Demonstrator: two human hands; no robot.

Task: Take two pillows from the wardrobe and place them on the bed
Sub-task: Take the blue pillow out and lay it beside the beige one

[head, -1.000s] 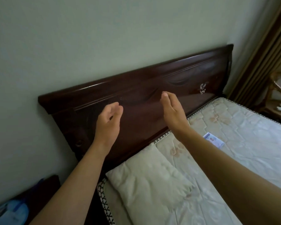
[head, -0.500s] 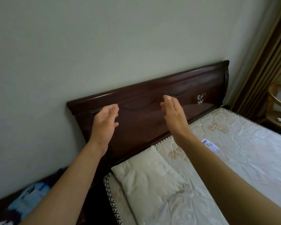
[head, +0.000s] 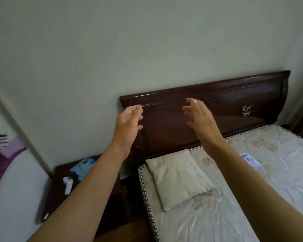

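Note:
One cream pillow (head: 177,177) lies flat on the bed's mattress (head: 269,180), at its near left corner just under the dark wooden headboard (head: 226,105). Both my arms stretch out in front of me above that corner. My left hand (head: 129,123) hovers in the air before the headboard's left end, fingers loosely spread, holding nothing. My right hand (head: 198,119) is held up a little to the right, palm facing left, also empty. No second pillow and no wardrobe are in view.
A dark bedside table (head: 59,194) stands left of the bed with a white controller (head: 67,185) and a blue toy (head: 83,165) on it. A small card (head: 250,159) lies on the mattress. Purple fabric (head: 0,159) shows at the far left.
The view has swung left and back, so the bed and pillow sit further right and the bedside table has come into sight. My empty hands stayed raised; their fingers spread slightly.

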